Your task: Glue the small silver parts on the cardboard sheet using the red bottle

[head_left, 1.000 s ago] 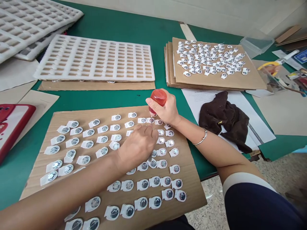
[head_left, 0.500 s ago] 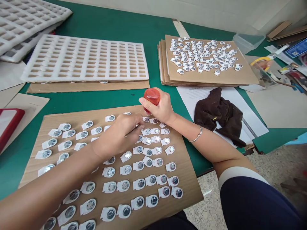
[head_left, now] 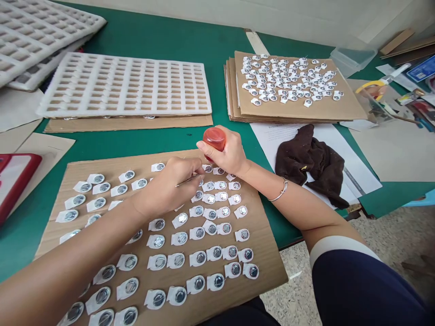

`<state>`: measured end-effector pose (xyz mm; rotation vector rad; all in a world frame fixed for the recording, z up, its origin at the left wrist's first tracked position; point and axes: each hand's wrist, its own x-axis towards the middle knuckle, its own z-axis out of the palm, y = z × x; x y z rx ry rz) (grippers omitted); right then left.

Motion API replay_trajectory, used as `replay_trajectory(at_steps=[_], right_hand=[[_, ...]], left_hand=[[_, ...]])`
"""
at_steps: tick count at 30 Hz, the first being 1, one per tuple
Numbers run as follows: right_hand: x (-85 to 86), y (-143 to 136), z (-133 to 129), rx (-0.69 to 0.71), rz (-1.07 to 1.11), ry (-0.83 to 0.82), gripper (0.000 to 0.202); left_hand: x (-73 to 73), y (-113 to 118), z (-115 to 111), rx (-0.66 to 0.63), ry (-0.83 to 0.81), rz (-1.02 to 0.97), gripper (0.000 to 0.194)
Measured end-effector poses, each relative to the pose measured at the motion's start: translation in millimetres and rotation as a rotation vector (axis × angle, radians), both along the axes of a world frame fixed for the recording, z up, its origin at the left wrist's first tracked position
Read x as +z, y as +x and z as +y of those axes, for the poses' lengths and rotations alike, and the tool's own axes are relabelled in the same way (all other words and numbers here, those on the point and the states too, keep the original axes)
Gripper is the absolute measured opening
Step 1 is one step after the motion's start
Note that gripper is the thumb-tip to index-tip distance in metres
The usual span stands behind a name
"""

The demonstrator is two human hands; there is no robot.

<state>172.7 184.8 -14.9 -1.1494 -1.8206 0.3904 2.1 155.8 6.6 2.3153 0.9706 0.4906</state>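
Observation:
Over the upper middle of a cardboard sheet (head_left: 251, 290), my left hand (head_left: 173, 183) is closed around a thin metal tool (head_left: 186, 180), whose kind I cannot make out. Right beside it, my right hand (head_left: 227, 151) grips a red translucent bottle (head_left: 215, 138), held upside down with its base up. The bottle's lower end is partly hidden behind my hands. Rows of small round metal parts on white tabs (head_left: 176, 260) lie across the sheet, several of them just below the bottle. My left forearm covers part of the rows.
Behind the sheet lies a white foam grid tray (head_left: 124, 86) on cardboard. More trays (head_left: 44, 36) stand at the far left. A cardboard stack (head_left: 295, 113) bears similar parts. A brown cloth (head_left: 309, 163) lies at right on papers, near scissors (head_left: 384, 83). A red-edged object (head_left: 32, 165) sits left.
The view has shifted slightly, so the sheet and trays at left sit a little further right. Both hands keep their holds, and the bottle is almost in the same place.

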Motion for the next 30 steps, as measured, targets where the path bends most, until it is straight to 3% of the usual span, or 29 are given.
replay_trajectory(at_steps=[8, 12, 16, 18, 22, 30], right_hand=[[4.5, -1.9, 1.7, -0.012, -0.003, 0.000, 0.032], [23.1, 5.3, -3.1, -0.062, 0.127, -0.052, 0.031], [34.9, 17.9, -20.4, 0.022, 0.350, -0.190, 0.026], [33.1, 24.5, -30.8, 0.035, 0.483, -0.219, 0.022], [21.5, 35.6, -43.4, -0.072, 0.699, -0.190, 0.023], [10.8, 43.2, -42.3, -0.160, 0.687, -0.204, 0.027]], left_hand=[[8.9, 3.2, 2.4, -0.005, -0.031, -0.010, 0.015], [9.2, 2.7, 8.1, 0.019, -0.070, 0.030, 0.013], [6.5, -0.3, 14.9, 0.068, -0.115, 0.028, 0.012], [6.9, -2.7, 17.4, 0.109, -0.178, 0.029, 0.012], [7.8, -7.2, 21.6, 0.223, -0.250, -0.026, 0.013], [0.5, -6.7, 23.7, 0.256, -0.262, 0.036, 0.012]])
